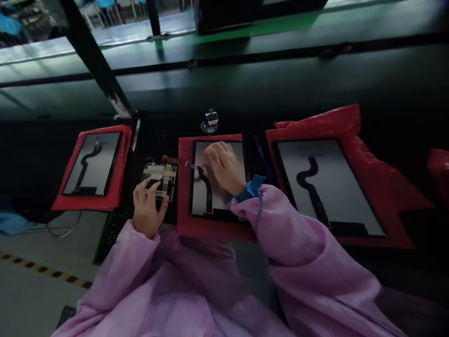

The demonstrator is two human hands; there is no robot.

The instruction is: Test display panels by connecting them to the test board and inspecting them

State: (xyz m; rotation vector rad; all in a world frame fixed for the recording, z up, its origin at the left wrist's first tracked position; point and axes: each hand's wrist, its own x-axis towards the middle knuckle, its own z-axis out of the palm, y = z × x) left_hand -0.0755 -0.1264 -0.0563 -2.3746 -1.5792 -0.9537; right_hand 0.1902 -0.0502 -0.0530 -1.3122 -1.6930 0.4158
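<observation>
My right hand [224, 166] rests on the middle grey panel [213, 196], which lies on a red pad [185, 187]. Its fingers are curled over the top of the panel's black ribbon cable [206, 187]; a small silvery tip [191, 165] sticks out left of them. A blue wrist strap [250, 188] circles that wrist. My left hand [149, 206] lies on a small circuit board [161, 178] with tape strips, fingers pressed on its near edge. Both arms wear pink sleeves.
A second panel on a red pad [93, 164] lies at left, a third larger one [329, 187] on red wrap at right. A small metal stand [210, 120] and a pen [135, 133] sit behind. A black post [94, 61] rises at back left. Floor with striped tape [42, 269] is at lower left.
</observation>
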